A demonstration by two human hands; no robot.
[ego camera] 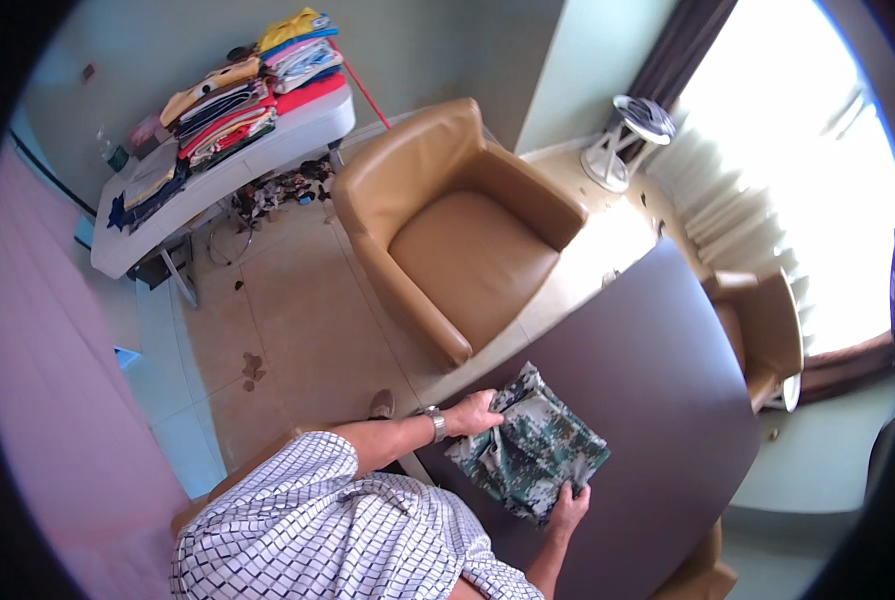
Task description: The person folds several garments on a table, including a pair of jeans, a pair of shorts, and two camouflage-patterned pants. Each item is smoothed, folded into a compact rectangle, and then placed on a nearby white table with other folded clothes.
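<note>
A folded camouflage garment [537, 439] in green, grey and white lies on the dark tabletop [642, 375], close to the edge on my side. My left hand [474, 412], with a metal-banded watch at the wrist, grips its left edge, thumb on top of the cloth. At the lower right corner, my right hand [570, 506] holds the cloth, its thumb and fingers partly visible. The fabric bunches a little near my left hand and is flatter towards the right. Its underside is hidden.
Past the table stands a tan leather armchair [477, 247]; another armchair [762, 330] is by the window. Stacks of folded clothes [222, 112] fill much of a white desk [245, 169]. Dark items [290, 187] litter the floor below. A white stool [616, 150] holds folded cloth.
</note>
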